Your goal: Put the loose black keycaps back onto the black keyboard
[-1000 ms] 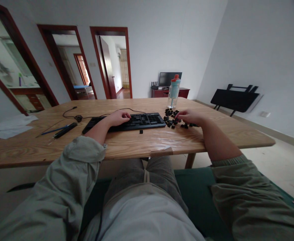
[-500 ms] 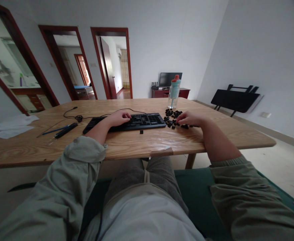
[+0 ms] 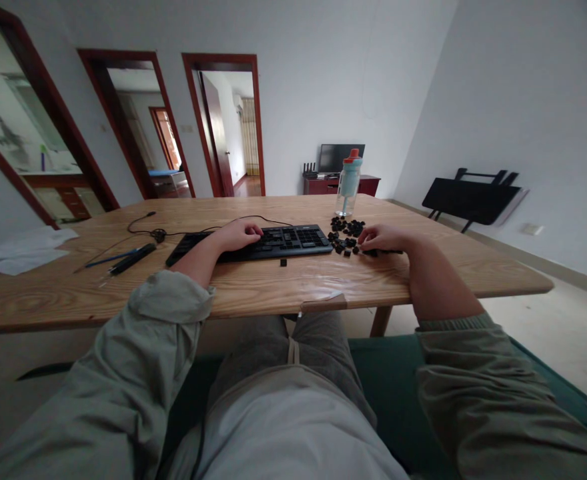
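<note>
A: Location of the main items?

B: On the light-brown wood-grain surface [image 3: 253, 287]: one long black rectangular keyboard [image 3: 293, 243], lying flat, slightly left of centre. Just beyond its right end: a loose cluster of small square black keycaps [image 3: 356, 228]. On the near side of the keyboard, just beside but not touching: one separate black keycap [image 3: 283, 263]. Far of the cluster: a clear upright bottle with teal insert and red lid [image 3: 348, 187].

A: State of the left hand [image 3: 238, 233]?

B: Over the left half of the keyboard, fingers curled, thumb close to index finger. Contents of that grip: hidden, impossible to tell.

A: State of the right hand [image 3: 386, 238]?

B: At the right edge of the cluster, fingertips bent down and drawn close together. More dark pieces partly hidden below the palm. Pinch on a keycap: too small to confirm.

A: Step in hand?

B: By judgement, picking or sorting among the loose keycaps; left hand probably as a steady for the keyboard.

A: Requirements for the next move?

B: Probably a light fingertip pinch on a single keycap. Separate from neighbours first. Check orientation. Avoid sweeping the cluster sideways.
</note>
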The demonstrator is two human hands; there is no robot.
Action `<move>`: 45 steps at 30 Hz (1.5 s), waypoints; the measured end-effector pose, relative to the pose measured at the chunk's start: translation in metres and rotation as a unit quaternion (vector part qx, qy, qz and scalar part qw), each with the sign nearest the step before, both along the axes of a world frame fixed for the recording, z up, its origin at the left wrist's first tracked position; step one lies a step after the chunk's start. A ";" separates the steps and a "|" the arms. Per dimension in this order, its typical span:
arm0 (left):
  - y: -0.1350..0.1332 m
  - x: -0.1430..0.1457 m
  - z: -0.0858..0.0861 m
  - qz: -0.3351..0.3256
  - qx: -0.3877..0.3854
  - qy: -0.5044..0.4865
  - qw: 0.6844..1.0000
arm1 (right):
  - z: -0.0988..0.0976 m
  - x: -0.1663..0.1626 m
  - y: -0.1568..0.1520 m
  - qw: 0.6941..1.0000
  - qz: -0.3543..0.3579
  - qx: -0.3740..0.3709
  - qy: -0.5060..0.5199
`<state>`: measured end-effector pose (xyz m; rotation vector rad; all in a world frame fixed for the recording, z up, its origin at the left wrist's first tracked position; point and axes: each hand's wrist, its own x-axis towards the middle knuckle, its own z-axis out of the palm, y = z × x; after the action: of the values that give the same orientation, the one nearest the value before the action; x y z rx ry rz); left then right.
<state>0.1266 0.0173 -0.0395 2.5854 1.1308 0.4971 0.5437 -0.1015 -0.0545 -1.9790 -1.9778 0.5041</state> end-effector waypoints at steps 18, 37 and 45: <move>-0.002 0.001 0.002 0.013 -0.006 0.006 1.000 | 0.000 0.005 -0.001 0.999 -0.039 0.004 0.012; 0.000 0.000 0.001 -0.001 0.002 0.004 1.000 | -0.001 0.007 0.002 0.999 -0.015 0.030 0.016; -0.001 0.001 0.002 0.000 0.003 0.008 1.000 | -0.002 0.003 0.003 0.999 -0.015 0.025 0.013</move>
<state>0.1274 0.0160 -0.0379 2.5983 1.1374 0.4804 0.5469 -0.0989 -0.0568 -1.9582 -1.9245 0.4655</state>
